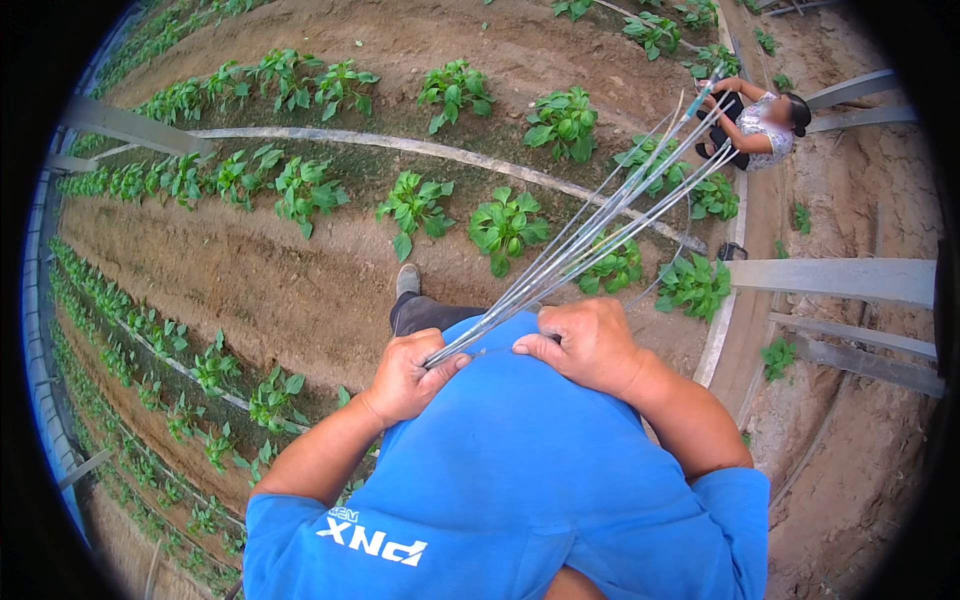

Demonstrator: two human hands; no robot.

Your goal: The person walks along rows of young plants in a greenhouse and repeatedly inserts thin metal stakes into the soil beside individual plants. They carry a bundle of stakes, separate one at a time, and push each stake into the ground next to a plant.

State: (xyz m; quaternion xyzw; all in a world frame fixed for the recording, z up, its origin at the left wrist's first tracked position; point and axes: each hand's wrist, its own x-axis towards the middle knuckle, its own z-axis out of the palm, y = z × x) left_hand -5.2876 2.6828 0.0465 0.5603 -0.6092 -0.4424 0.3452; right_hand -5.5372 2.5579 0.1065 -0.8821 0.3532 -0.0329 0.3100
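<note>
My left hand [416,375] is closed around the near end of a bundle of thin grey rods or stiff wires [574,244]. The bundle slants away up and to the right, its far ends fanning apart. One far end carries a teal piece [697,101]. In front of my belly, my right hand [589,345] pinches a thin dark wire [495,349] that runs across to my left hand. Another thin wire [660,277] curves from near my right hand up toward the bundle. Its link to the pinched wire is hidden.
Rows of leafy green plants [508,229] grow in the brown soil [300,277]. A pale drip hose [390,142] runs between two rows. At the upper right a person [765,127] squats beside the path edge [731,315]. Grey posts [832,281] stand at the right.
</note>
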